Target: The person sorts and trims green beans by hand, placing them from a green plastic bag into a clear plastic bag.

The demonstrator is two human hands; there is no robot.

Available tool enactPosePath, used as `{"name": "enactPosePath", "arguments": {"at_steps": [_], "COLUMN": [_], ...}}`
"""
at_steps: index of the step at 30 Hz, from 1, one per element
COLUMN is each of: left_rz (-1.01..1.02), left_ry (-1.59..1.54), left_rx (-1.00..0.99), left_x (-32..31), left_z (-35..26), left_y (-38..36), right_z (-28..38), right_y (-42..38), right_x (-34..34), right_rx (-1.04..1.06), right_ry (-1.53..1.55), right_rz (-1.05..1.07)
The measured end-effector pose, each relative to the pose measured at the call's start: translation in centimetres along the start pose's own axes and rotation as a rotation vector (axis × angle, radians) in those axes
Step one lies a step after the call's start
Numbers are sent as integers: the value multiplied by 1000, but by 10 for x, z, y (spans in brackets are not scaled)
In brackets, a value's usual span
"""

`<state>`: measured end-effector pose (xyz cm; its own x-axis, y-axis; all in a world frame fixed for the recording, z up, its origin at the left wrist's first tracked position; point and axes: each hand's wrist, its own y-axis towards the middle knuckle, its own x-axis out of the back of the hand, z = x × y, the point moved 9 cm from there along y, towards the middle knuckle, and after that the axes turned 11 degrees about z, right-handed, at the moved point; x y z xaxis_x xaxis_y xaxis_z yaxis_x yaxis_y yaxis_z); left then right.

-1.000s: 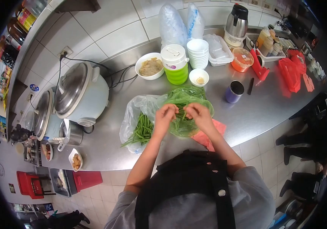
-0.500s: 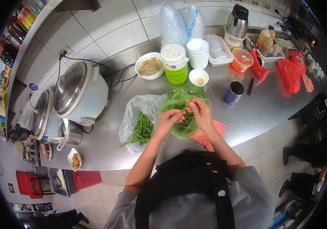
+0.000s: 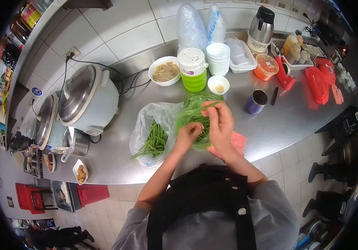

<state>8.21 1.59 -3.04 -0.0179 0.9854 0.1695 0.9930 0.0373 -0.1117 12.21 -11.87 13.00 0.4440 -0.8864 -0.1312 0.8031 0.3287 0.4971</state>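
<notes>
My right hand [image 3: 220, 121] is raised over the green plastic bag [image 3: 185, 118], pinching a green bean [image 3: 209, 106] between thumb and fingers. Lower and to the left, my left hand [image 3: 190, 134] has its fingers curled together at the near side of that bag; whatever they hold is hidden. Long green beans [image 3: 202, 121] fill the green bag, partly covered by my hands. Beside it, left of my left hand, a clear plastic bag [image 3: 139, 125] lies open with short bean pieces [image 3: 156, 139] inside. A pinkish-red cloth or paper [image 3: 238, 142] lies under my right wrist.
Behind the bags stand a green-and-white jug [image 3: 193, 79], a small white bowl [image 3: 218, 85] and stacked white bowls [image 3: 218, 58]. A purple tumbler [image 3: 256, 102] is to the right. Rice cookers [image 3: 91, 98] and a pot [image 3: 79, 143] occupy the counter's left.
My hands have moved apart. The right one has lifted slightly with the bean, while the left has dropped a little lower and closed up.
</notes>
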Motion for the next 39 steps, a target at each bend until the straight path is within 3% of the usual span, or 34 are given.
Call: {"name": "enactPosePath", "arguments": {"at_steps": [1, 2, 4, 5, 6, 7, 8, 9, 11, 12, 13, 15, 16, 18, 22, 24, 27, 31, 33, 39], "left_rz": [4, -71, -147, -103, -59, -152, -249, -115, -6, -6, -68, -161, -156, -169, -123, -45, -54, -56, -45, -15], "left_ry": [1, 159, 319, 406, 491, 491, 506, 636, 755, 748, 685, 676, 676, 596, 615, 611, 767, 826, 856, 716], "left_rx": [-1, -234, -472, -344, -215, -379, -539, -231, 154, 163, 36, -160, -166, -152, -155, -137, -301, -290, -304, -330], "left_x": [-3, -3, -4, -6, -8, -2, 3, 3, 9, 11, 15, 20, 19, 22, 20, 16, 14, 16, 15, 11], "left_z": [4, -16, -15, 23, 48, 31, 15, 22, 22, 21, 9, -9, -12, -14, -14, -14, -35, -37, -37, -55], "left_y": [1, -1, -9, -1, 4, -4, -14, -4, -7, -9, -11, -12, -8, -3, 4, 6, 1, -1, 0, 0], "right_z": [18, 25, 56, 49, 27, 4, -10, -34, -84, -111, -122, -169, -185, -167, -169, -192, -166, -107, -78, -64], "right_y": [2, 3, 2, 2, -1, -7, -6, -1, 6, -1, -8, -32, -42, -43, -58, -61, -52, -28, -14, -5], "right_x": [-10, -20, -63, -70, -92, -110, -104, -90, -60, -45, -34, -13, -12, -9, -20, -11, -8, 1, 15, 40], "right_rx": [25, 25, 290, 294, 257, 219, 225, 140, -133, -323, -330, -564, -566, -249, -205, -501, -465, -360, -305, -247], "right_ry": [10, 10, -177, -177, -286, -392, -390, -520, -751, -853, -853, -1132, -1135, -1045, -1090, -1146, -1038, -1103, -1122, -1138], "right_rz": [29, 26, 272, 270, 429, 587, 585, 603, 743, 861, 868, 1078, 1071, 653, 658, 693, 738, 707, 573, 519]}}
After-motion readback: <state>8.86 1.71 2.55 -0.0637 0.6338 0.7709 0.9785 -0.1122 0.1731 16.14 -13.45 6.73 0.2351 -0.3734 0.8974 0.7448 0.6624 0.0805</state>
